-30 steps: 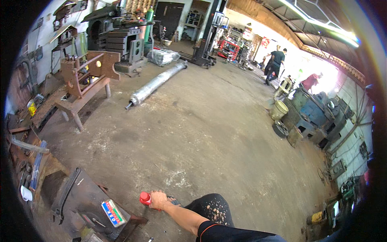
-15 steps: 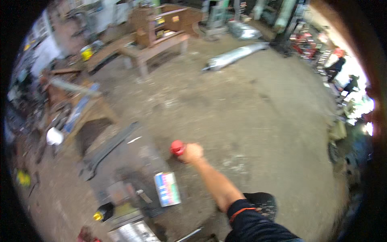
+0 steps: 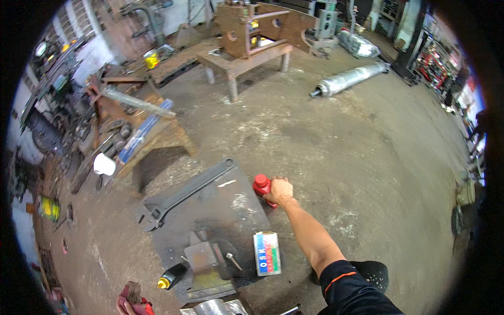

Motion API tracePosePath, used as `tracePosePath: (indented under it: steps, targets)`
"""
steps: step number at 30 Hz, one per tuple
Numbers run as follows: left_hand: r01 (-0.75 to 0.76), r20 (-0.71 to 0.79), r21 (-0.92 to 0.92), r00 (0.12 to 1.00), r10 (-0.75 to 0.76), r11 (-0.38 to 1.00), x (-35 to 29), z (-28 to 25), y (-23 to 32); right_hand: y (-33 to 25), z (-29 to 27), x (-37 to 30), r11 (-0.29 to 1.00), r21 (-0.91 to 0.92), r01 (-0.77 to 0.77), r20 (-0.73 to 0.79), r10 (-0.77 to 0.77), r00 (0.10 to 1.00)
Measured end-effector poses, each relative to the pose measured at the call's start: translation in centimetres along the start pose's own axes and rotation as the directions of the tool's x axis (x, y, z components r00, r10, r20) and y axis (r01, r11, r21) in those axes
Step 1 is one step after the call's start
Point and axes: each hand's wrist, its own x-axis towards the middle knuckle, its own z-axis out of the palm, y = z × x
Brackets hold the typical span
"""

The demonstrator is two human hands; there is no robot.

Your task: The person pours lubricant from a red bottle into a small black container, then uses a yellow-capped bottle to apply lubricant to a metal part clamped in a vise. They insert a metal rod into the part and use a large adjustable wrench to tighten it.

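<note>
Right hand (image 3: pixel 280 190) grip closed round red bottle (image 3: pixel 261 185), now carried from open floor to right edge of dark steel tabletop (image 3: pixel 210 210). Left hand (image 3: pixel 126 306) probably clutching red rag (image 3: pixel 134 296), half out of view.

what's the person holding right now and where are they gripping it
The right hand holds a red bottle by its body; the cap end sticks out to the left. The left hand, barely in view, touches a red rag.

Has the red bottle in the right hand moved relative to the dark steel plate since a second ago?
Yes. The red bottle in the right hand has travelled along the dark steel plate, away from the small colourful box.
</note>
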Motion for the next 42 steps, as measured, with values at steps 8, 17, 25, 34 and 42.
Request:
tracePosePath:
  steps: [8, 17, 25, 34, 42]
  targets:
    - [-0.021, -0.004, -0.068, 1.000, 0.021, 0.997, -0.8, 2.0, 2.7, -0.8, 1.8, 1.9, 0.996, -0.032, 0.087, 0.000, -0.087, 0.996]
    - [-0.128, -0.019, -0.179, 0.992, 0.126, 0.975, -2.2, 6.6, 9.1, 7.9, -10.7, -6.7, 0.874, -0.340, 0.347, 0.370, -0.215, 0.904]
    - [-0.375, -0.203, -0.302, 0.923, 0.325, 0.876, -3.9, 9.1, 16.1, 1.1, -15.1, -24.0, 0.825, 0.003, 0.566, 0.169, -0.558, 0.812]
    - [-0.906, 0.399, -0.268, 0.205, 0.894, 0.327, -10.4, 24.9, 39.5, -3.5, -9.6, -27.0, 0.813, -0.104, 0.573, -0.058, -0.580, 0.812]
    - [-0.876, 0.826, 0.217, 0.400, 0.397, 0.430, -17.6, 31.1, 39.3, -0.5, -9.3, -28.2, 0.786, 0.016, 0.618, -0.085, -0.615, 0.784]
